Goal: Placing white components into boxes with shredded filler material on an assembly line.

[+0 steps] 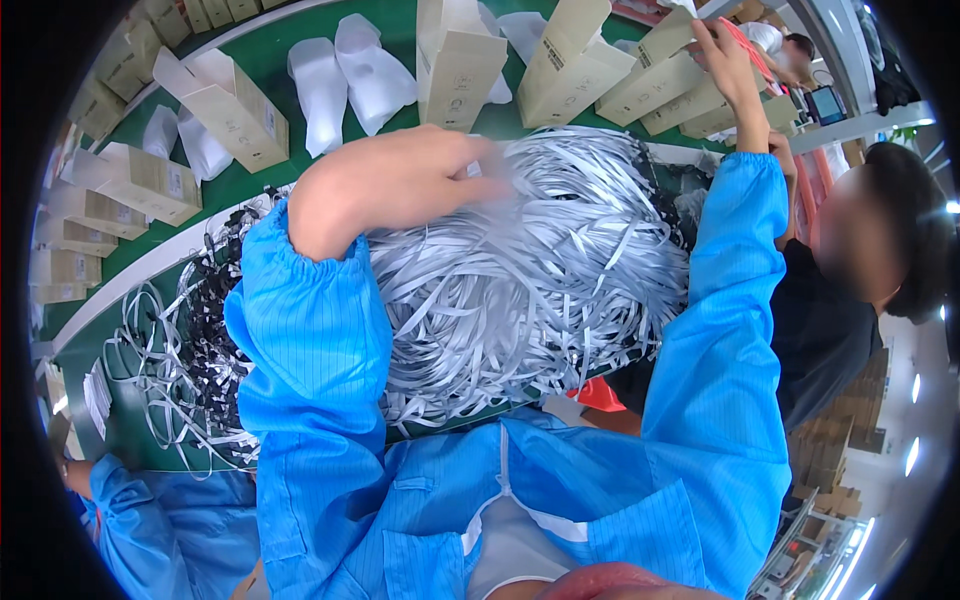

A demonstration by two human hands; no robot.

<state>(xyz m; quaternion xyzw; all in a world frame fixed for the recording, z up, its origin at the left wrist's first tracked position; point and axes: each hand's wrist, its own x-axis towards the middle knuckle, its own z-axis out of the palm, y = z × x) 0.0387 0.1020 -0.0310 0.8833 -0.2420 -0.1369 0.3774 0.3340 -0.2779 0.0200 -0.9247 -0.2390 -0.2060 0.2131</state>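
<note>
A large heap of white-grey flat straps (540, 270) with black ends covers the bench in front of me. My left hand (400, 180) is over the far left side of the heap, its fingertips smeared by motion, so whether they hold a strap is unclear. Reaching far to the right, my right hand (732, 68) has its fingers stretched out and apart at the top of an upright beige carton (655, 70). Something red (748, 48) lies right beside that hand. More open-topped cartons (570, 65) stand along the far side of the heap.
White wrapped pouches (372, 75) lie between cartons on the green bench (265, 45). Further cartons (140, 185) line the left. A person in black (825, 320) is close at my right; a blue sleeve (150, 520) of another person shows at lower left.
</note>
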